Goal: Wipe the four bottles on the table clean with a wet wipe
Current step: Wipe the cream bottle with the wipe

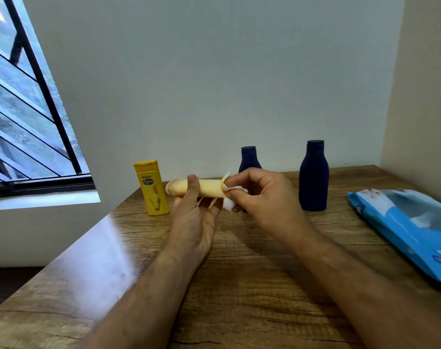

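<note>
A cream bottle (209, 190) lies sideways in the air above the table, its cap end pointing left. My left hand (193, 217) grips it from below, thumb over its middle. My right hand (259, 195) pinches a white wet wipe (228, 201) against the bottle's right end. A yellow bottle (152, 187) stands upright just left of my hands. Two dark blue bottles stand behind: a smaller one (249, 159) partly hidden by my right hand, and a larger one (313, 176) to the right.
A blue wet-wipe pack (411, 230) lies at the right edge of the wooden table (239, 285). The table meets a grey wall at the back and a wall on the right. A barred window is at the left.
</note>
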`<state>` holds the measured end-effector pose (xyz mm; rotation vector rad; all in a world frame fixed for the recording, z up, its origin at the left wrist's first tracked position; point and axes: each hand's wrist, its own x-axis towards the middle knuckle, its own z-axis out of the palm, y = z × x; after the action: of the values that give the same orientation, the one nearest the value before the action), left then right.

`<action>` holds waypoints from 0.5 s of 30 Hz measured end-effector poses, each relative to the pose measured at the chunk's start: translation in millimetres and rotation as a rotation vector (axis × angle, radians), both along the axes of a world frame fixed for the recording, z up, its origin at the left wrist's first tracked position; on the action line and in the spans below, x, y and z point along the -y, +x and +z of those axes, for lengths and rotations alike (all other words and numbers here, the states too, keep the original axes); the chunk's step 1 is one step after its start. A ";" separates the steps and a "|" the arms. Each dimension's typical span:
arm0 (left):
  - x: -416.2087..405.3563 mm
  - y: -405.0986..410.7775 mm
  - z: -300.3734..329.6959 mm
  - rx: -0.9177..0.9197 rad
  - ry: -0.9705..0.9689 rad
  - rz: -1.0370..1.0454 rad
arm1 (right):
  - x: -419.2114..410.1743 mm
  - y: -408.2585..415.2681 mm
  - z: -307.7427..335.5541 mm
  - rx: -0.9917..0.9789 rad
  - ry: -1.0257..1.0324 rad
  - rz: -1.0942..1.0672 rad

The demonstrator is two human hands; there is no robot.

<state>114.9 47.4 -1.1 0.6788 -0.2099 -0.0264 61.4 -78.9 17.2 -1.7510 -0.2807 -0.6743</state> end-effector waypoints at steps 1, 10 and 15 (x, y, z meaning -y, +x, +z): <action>-0.5 0.8 -0.5 -0.002 -0.001 -0.011 | -0.2 -0.8 0.9 0.012 -0.007 0.014; 1.0 2.6 -2.2 0.015 0.043 -0.019 | 10.3 3.7 0.9 -0.118 0.104 0.018; -0.3 4.1 -3.5 -0.002 0.094 0.004 | 8.8 -2.4 8.8 -0.021 0.106 0.057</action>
<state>118.9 47.7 -4.6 0.7731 -0.2066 -0.0332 58.9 -87.7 26.0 -1.6417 -0.2744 -0.6181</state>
